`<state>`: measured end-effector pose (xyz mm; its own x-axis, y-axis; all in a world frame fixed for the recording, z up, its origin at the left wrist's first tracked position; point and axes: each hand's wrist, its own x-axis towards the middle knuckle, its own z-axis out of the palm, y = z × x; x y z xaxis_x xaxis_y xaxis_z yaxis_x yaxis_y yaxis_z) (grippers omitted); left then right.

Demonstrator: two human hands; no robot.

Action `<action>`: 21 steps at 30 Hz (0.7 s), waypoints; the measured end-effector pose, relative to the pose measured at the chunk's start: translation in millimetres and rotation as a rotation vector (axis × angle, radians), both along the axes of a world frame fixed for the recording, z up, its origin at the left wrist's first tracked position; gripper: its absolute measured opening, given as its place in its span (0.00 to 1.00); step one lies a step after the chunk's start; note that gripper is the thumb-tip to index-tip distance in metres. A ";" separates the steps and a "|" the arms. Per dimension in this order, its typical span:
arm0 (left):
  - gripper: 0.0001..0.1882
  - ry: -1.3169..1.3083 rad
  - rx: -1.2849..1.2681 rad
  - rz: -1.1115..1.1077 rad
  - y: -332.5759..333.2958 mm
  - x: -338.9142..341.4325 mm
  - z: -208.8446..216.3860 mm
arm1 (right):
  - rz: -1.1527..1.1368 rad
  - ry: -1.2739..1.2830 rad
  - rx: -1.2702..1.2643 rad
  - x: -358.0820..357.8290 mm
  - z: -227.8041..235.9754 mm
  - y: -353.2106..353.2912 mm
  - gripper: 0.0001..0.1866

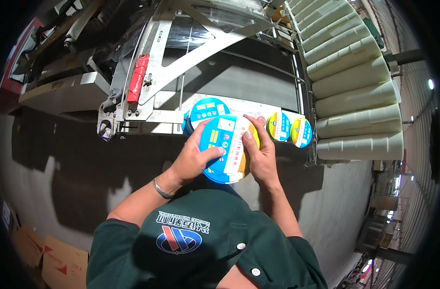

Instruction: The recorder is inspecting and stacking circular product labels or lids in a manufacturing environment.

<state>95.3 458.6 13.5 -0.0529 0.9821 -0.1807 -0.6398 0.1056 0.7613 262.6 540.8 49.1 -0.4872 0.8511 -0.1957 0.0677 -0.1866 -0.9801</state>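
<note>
Between my two hands is a stack of round printed labels [227, 151], blue with a white band and a yellow-brown edge. My left hand [193, 156] grips its left side, thumb lying on the printed face. The right hand [263, 156] holds the opposite edge, its thumb on top near the white band. Just beyond, a second pile of blue round labels [209, 108] rests on the pale machine ledge [167, 118]. Two smaller yellow, white and blue round stacks [278, 126] stand farther right on that ledge.
A metal machine frame [200, 62] with a slanted brace rises ahead, red tape [138, 79] wrapped on its left post. White rolls [357, 123] line the right side. Cardboard boxes [63, 262] sit at lower left on the grey floor [148, 166].
</note>
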 end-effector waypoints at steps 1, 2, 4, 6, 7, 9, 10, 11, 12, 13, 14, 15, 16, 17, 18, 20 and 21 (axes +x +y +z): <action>0.33 -0.009 -0.009 0.018 1.3 -2.6 -0.2 | -0.019 0.036 0.023 -2.5 -6.0 -3.2 0.21; 0.34 -0.019 -0.018 0.037 2.6 -5.1 -0.5 | 0.008 -0.014 0.147 -2.6 -1.9 -5.6 0.22; 0.30 -0.106 -0.016 0.125 5.1 -3.7 2.6 | 0.031 -0.059 0.338 -5.4 1.1 -10.4 0.21; 0.27 0.169 0.047 0.136 3.5 -6.0 -4.1 | 0.022 -0.050 0.473 -9.8 -3.9 -15.0 0.20; 0.25 0.305 0.076 0.148 0.9 -7.7 -7.1 | 0.034 -0.041 0.332 -9.7 -1.1 -17.5 0.19; 0.23 0.349 0.094 0.106 -8.9 -10.8 -4.7 | 0.043 -0.046 0.113 -7.6 5.8 -22.7 0.17; 0.23 0.363 0.075 0.056 -15.3 -9.5 -10.5 | 0.020 -0.099 0.080 -7.9 0.9 -29.3 0.16; 0.25 0.394 0.065 0.001 -23.1 -10.2 -15.7 | -0.004 -0.159 0.053 -7.7 -3.9 -35.7 0.15; 0.26 0.427 0.061 -0.055 -30.2 -12.1 -19.9 | -0.026 -0.199 0.037 -7.6 -8.2 -42.6 0.14; 0.26 0.426 0.039 -0.068 -39.9 -12.4 -20.8 | -0.028 -0.213 0.036 -5.2 -12.8 -53.8 0.14; 0.26 0.426 0.017 -0.082 -49.7 -12.9 -18.0 | -0.025 -0.201 0.062 -2.7 -17.9 -66.2 0.14; 0.26 0.425 -0.005 -0.097 -56.2 -13.8 -16.5 | -0.026 -0.191 0.081 -1.3 -21.1 -75.2 0.14; 0.26 0.379 -0.001 -0.103 -57.5 -16.4 -15.0 | -0.024 -0.176 0.098 -1.8 -21.1 -80.1 0.15; 0.25 0.328 -0.004 -0.111 -61.5 -17.7 -14.9 | -0.027 -0.160 0.107 -1.9 -19.8 -81.9 0.15; 0.25 0.302 -0.007 -0.098 -62.5 -18.7 -13.2 | -0.030 -0.145 0.114 -2.0 -19.4 -84.1 0.15; 0.23 0.227 -0.008 -0.041 -63.4 -17.3 -10.2 | 0.011 -0.165 0.065 -4.4 -4.6 -78.2 0.15; 0.22 0.272 -0.004 -0.020 -65.3 -15.9 -10.8 | 0.024 -0.187 0.043 -6.5 0.1 -78.2 0.14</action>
<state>79.3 393.2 2.6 -0.0805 0.9828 -0.1661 -0.4095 0.1193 0.9045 256.1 462.6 49.3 -0.4659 0.8494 -0.2479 0.2528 -0.1407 -0.9572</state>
